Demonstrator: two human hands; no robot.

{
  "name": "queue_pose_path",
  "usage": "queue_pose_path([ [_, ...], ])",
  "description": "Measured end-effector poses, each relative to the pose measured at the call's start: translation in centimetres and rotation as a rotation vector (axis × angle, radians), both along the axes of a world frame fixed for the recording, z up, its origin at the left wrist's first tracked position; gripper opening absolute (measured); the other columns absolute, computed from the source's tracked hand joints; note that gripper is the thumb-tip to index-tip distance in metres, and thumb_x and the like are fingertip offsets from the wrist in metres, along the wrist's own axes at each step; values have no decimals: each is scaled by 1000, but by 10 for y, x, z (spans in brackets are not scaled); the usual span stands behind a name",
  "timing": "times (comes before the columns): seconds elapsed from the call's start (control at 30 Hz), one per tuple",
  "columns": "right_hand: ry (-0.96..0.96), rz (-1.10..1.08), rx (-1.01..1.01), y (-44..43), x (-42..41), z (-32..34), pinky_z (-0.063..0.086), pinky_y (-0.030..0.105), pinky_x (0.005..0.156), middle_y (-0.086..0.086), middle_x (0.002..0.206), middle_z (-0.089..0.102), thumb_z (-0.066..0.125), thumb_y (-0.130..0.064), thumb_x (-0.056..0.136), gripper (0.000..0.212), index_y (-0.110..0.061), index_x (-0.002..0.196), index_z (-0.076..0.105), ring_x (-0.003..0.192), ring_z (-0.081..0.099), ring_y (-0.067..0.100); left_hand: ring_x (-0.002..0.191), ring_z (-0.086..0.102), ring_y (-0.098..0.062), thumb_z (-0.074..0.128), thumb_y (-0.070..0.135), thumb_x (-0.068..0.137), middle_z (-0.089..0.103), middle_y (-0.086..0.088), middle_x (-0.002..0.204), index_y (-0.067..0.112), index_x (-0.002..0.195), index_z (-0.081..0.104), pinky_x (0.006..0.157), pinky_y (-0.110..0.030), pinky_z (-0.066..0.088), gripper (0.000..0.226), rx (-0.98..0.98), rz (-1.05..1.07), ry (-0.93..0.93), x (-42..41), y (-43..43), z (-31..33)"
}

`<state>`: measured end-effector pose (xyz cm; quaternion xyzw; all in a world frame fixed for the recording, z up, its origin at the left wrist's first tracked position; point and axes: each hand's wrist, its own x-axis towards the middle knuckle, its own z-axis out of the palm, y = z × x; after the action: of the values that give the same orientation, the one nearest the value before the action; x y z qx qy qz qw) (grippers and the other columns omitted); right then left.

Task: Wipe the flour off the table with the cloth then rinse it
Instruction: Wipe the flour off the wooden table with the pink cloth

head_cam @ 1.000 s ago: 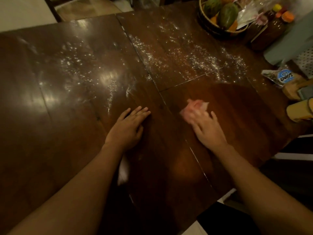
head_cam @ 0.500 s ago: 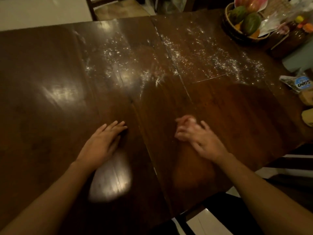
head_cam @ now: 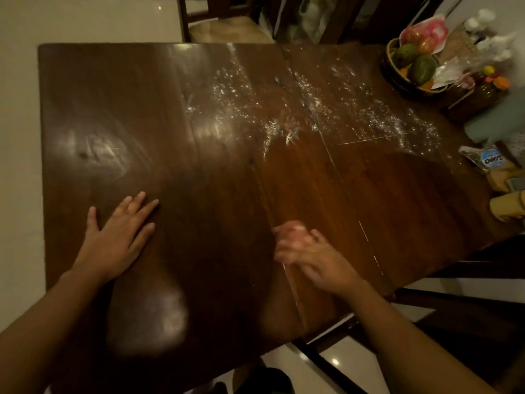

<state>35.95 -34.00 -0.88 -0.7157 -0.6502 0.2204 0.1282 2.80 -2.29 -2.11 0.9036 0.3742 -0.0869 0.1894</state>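
Hands apart: one flat, one curled

Head view: left hand (head_cam: 113, 237) lies flat, fingers spread, on the dark brown wooden table (head_cam: 136, 115); right hand (head_cam: 312, 251), blurred, curls over the bunched pale pink cloth (head_cam: 295, 229) near the front edge; scattered white flour (head_cam: 335, 109) lies well beyond both hands, near the woven fruit basket (head_cam: 409, 83).

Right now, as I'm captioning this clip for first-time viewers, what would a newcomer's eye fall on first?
White flour scattered across the far middle of the dark wooden table stands out most. Near the front edge, the blurred right hand grips a pinkish cloth, while the left hand lies flat on the wood. A fruit basket sits at the far right corner.
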Motion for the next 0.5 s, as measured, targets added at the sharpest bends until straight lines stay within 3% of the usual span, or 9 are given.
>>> queue_pose_path([
  [0.07, -22, -402, -1, -2, 21, 0, 15, 64, 119, -25, 161, 26, 43, -16, 104, 51, -52, 141, 45, 153, 17, 10, 148, -7, -2, 3, 69, 89, -6, 23, 161, 54, 150, 1, 114, -63, -3, 63, -2, 9, 16, -4, 3, -2],
  [0.13, -54, -779, 9, 20, 11, -4, 15, 61, 121, -14, 163, 27, 40, -26, 107, 43, -41, 146, 46, 154, 15, 18, 149, -7, -5, 1, 70, 88, -11, 24, 160, 56, 149, -3, 113, -64, -5, 63, -11, -1, 25, -2, 5, -3],
  [0.2, -102, -947, 33, 58, -21, -13, 13, 56, 123, -4, 160, 36, 44, -26, 105, 43, -30, 147, 48, 152, 20, 27, 150, -7, -8, 0, 70, 87, -13, 23, 161, 55, 150, -5, 113, -64, -6, 64, -16, -25, 33, -3, 5, -4],
  [0.27, -77, -784, 179, 96, -65, -19, 23, 56, 118, 1, 150, 51, 51, -13, 98, 42, -24, 138, 58, 144, 38, 31, 150, -7, -10, 3, 70, 89, -12, 22, 161, 53, 151, -4, 112, -63, -7, 64, -15, -38, 31, -5, 6, -5],
  [0.33, -31, -440, 280, 121, -114, -24, 33, 59, 111, 3, 140, 60, 51, -9, 93, 42, -20, 129, 66, 136, 48, 30, 150, -8, -10, 10, 68, 95, -11, 22, 162, 52, 151, -3, 113, -63, -7, 60, -29, -44, 44, -5, 10, -4],
  [0.4, 19, -71, 248, 126, -165, -26, 22, 54, 119, 2, 142, 59, 48, -13, 90, 44, -20, 130, 66, 141, 44, 29, 150, -8, -8, 15, 63, 99, -11, 23, 162, 52, 151, -2, 115, -61, -8, 56, -57, -56, 46, -5, 14, -2],
  [0.47, 130, 292, 150, 114, -199, -24, 5, 45, 123, 0, 149, 53, 50, -15, 88, 48, -22, 134, 64, 150, 28, 28, 150, -7, -6, 17, 60, 101, -11, 26, 160, 54, 150, -2, 116, -57, -10, 54, -107, -80, 29, -6, 23, 2],
  [0.5, 181, 463, 98, 108, -202, -21, 4, 44, 124, -2, 151, 51, 54, -14, 88, 49, -23, 135, 63, 153, 21, 27, 150, -7, -5, 17, 59, 101, -11, 27, 160, 54, 150, -2, 117, -55, -10, 53, -129, -100, 26, -8, 30, 3],
])
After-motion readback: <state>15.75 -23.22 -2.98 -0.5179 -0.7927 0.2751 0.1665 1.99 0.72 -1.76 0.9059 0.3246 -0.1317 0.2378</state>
